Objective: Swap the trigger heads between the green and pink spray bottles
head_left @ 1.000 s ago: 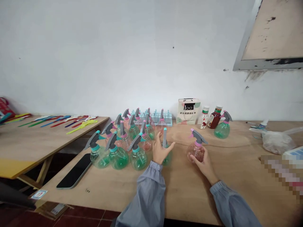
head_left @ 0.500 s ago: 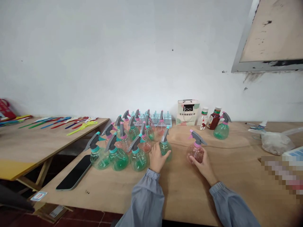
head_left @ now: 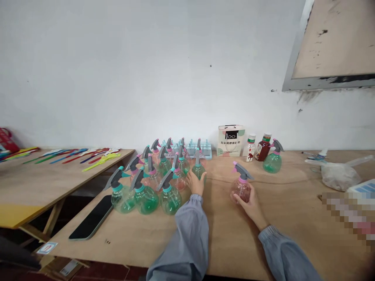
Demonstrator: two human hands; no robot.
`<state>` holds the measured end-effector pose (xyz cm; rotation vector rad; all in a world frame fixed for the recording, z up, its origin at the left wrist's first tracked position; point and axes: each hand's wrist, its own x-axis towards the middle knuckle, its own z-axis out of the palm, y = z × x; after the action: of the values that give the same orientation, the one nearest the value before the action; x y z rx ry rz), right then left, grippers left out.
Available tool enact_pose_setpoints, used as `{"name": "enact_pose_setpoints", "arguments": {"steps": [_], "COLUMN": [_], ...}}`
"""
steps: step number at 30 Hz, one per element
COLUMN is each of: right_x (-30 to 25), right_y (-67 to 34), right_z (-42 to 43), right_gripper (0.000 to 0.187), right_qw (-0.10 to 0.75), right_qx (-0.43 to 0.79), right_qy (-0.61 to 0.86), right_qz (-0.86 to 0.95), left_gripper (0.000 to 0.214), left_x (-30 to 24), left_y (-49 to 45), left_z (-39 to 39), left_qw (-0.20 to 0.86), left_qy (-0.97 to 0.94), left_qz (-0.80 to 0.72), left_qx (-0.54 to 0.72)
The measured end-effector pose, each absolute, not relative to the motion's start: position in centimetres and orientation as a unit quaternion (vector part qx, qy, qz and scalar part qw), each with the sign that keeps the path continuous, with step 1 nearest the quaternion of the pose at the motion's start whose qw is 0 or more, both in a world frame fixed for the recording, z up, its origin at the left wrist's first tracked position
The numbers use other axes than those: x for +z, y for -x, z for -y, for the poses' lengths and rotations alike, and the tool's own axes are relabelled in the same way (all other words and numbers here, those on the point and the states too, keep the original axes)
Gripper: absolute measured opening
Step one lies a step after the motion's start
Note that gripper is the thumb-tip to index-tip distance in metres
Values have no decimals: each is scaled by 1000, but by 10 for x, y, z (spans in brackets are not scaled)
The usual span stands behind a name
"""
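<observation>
Fingers of my left hand (head_left: pixel 195 183) are wrapped round a green spray bottle (head_left: pixel 198 168), which is upright at the right side of a cluster of bottles. My right hand (head_left: pixel 247 201) grips a pink spray bottle (head_left: pixel 239 189) by its round body, standing apart to the right; its grey trigger head points left. The cluster holds several green and pink spray bottles, among them a front green bottle (head_left: pixel 170 201) just left of my left hand and another green bottle (head_left: pixel 146 199) beside it. Their heads are grey with teal or pink triggers.
A phone (head_left: pixel 91 218) lies at the left front. Along the wall stand a light blue rack (head_left: pixel 206 151), a paper bag (head_left: pixel 231 146), two drink bottles (head_left: pixel 250 150) and a lone green spray bottle (head_left: pixel 272 162). A plastic bag (head_left: pixel 340 175) sits at right; colourful strips (head_left: pixel 101 162) cover the left table.
My left hand has moved forward with the green spray bottle, towards the back of the cluster. My right hand stays on the pink bottle. The view has shifted slightly.
</observation>
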<state>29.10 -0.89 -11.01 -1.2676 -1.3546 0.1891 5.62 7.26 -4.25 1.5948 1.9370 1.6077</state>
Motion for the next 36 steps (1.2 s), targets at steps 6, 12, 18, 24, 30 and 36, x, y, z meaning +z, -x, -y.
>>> {"name": "enact_pose_setpoints", "arguments": {"steps": [6,12,18,24,30,36], "right_x": [-111,-110,-110,-121,-123,-114], "right_y": [-289,-289,-279,-230,-204,-214], "right_z": [8,10,13,26,37,42], "right_gripper": [80,79,82,74,77,62], "right_qw": [601,600,601,594,579,557], "right_qx": [75,83,82,67,105,140], "right_qy": [543,537,531,491,467,439], "right_qz": [581,588,591,633,660,692], "left_gripper": [75,75,55,102,74,83], "left_x": [-49,-50,-49,-26,-23,-26], "left_y": [-60,-59,-79,-107,-98,-87], "left_z": [-94,-98,-45,11,15,16], "left_qw": [77,70,44,178,216,280], "left_qy": [-530,-519,-581,-728,-641,-659], "left_qz": [-598,-585,-440,-361,-426,-395], "left_qx": [596,619,684,555,601,576]}}
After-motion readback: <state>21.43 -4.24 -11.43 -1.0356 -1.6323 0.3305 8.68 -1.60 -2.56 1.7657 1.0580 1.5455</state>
